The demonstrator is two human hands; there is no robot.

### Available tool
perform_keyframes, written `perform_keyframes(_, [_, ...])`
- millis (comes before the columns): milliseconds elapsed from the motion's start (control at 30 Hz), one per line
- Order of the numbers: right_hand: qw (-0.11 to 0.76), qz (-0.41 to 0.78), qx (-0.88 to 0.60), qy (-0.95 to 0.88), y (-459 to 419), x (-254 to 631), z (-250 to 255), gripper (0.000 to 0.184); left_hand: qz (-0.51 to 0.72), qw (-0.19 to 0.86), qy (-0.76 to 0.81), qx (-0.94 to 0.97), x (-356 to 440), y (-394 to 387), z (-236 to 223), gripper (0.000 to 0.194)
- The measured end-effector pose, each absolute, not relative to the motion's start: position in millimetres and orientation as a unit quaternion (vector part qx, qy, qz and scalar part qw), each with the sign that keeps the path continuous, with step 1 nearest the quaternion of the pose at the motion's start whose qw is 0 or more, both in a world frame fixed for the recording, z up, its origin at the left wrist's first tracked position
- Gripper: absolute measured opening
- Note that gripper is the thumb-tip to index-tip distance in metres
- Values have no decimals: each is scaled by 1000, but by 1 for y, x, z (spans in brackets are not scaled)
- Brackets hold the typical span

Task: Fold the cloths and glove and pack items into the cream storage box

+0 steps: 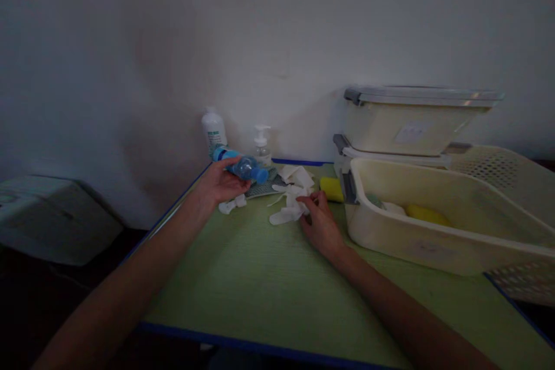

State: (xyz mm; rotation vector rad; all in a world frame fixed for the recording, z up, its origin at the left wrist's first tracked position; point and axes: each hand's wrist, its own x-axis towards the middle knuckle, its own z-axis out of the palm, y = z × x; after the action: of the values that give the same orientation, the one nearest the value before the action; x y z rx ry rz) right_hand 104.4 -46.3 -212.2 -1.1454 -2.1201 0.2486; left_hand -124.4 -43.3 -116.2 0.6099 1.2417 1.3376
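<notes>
My left hand [224,180] is wrapped round a blue plastic bottle [246,167], tilted with its cap pointing right and toward me. A crumpled white cloth-like piece [288,211] lies on the green table [243,277]. At its right edge, the fingers of my right hand [319,219] are closed on it. More white fabric [297,176] lies just behind, beside a grey mesh cloth [264,184] under the bottle. A small white strip [233,204] rests below my left hand. Right of the white piece sits a yellow sponge [332,189], close to my right hand.
A white bottle [214,127] and a clear pump bottle [262,147] stand against the wall. On the right, an open cream bin [390,231] holds yellow and white items. Behind it is a lidded box [416,121] atop another. A white cabinet [56,217] stands left of the table.
</notes>
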Motion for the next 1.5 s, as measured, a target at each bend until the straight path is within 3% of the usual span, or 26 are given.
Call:
perform_keyframes(100, [352, 100, -409, -836, -52, 102, -208, 43, 614, 644, 403, 216, -102, -60, -130, 10])
perform_keyframes(233, [371, 147, -387, -831, -60, 98, -206, 52, 601, 716, 302, 187, -78, -69, -158, 22])
perform_keyframes(400, [464, 270, -367, -760, -61, 100, -205, 24, 548, 770, 242, 219, -71, -67, -189, 24])
perform_keyframes(500, [523, 330, -348, -704, -58, 102, -203, 20, 521, 797, 198, 233, -80, -64, -196, 27])
perform_keyframes(700, [583, 524, -292, -548, -52, 100, -195, 29, 414, 840, 132, 324, -107, -68, -188, 110])
perform_keyframes(800, [600, 607, -260, -451, -51, 100, -190, 30, 372, 847, 177, 335, -112, -73, -184, 132])
perform_keyframes(900, [590, 655, -244, -404, -49, 103, -186, 26, 366, 846, 206, 327, -109, -77, -181, 125])
perform_keyframes(1167, [547, 665, -250, -444, -46, 104, -187, 25, 258, 895, 134, 340, -78, -79, -205, 59])
perform_keyframes(1500, [443, 635, -268, -573, -62, 90, -199, 47, 418, 822, 254, 291, -67, -86, -201, 33])
